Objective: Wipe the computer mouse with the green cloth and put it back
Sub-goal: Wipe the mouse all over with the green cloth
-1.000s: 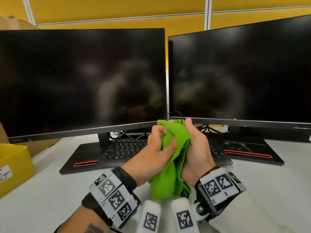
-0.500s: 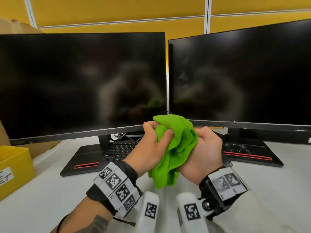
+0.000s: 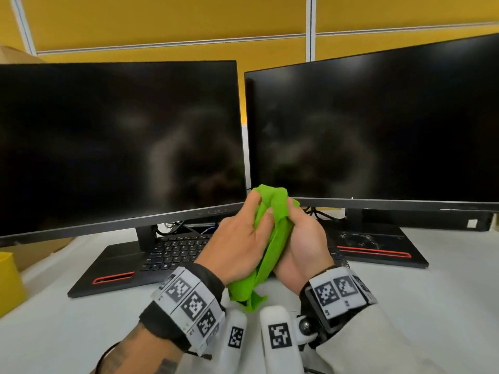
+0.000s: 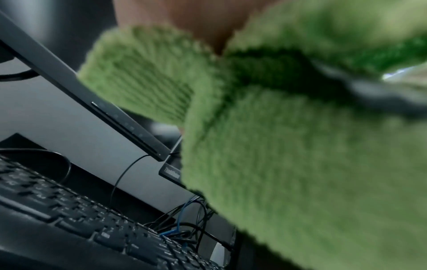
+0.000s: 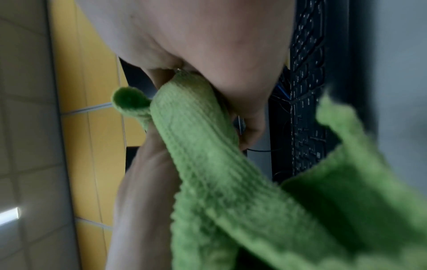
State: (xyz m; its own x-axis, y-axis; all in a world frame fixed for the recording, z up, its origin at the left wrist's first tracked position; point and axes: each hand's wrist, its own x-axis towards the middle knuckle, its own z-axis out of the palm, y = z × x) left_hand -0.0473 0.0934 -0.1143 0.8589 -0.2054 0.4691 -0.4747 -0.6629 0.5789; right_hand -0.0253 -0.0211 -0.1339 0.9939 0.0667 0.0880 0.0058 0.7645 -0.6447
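Both hands are raised above the desk, in front of the gap between the monitors. The green cloth (image 3: 276, 238) (image 4: 300, 164) (image 5: 208, 155) is bunched between them, its tail hanging toward the wrists. My left hand (image 3: 256, 214) grips the cloth from the left, thumb pressed into it. My right hand (image 3: 299, 230) curls round the cloth-wrapped computer mouse from the right. The mouse is almost wholly hidden; only a blurred grey sliver (image 4: 374, 95) shows past the cloth in the left wrist view.
Two dark monitors (image 3: 121, 147) (image 3: 378, 130) stand close behind the hands. A black keyboard (image 3: 175, 252) lies under the left one, between flat black stand bases (image 3: 108, 273) (image 3: 378, 252). Cables (image 3: 172, 228) tangle behind. A yellow box (image 3: 8, 282) sits at the left edge.
Both hands have turned against each other around the cloth, the cloth shifting and bunching between them. They stay at about the same place above the keyboard.
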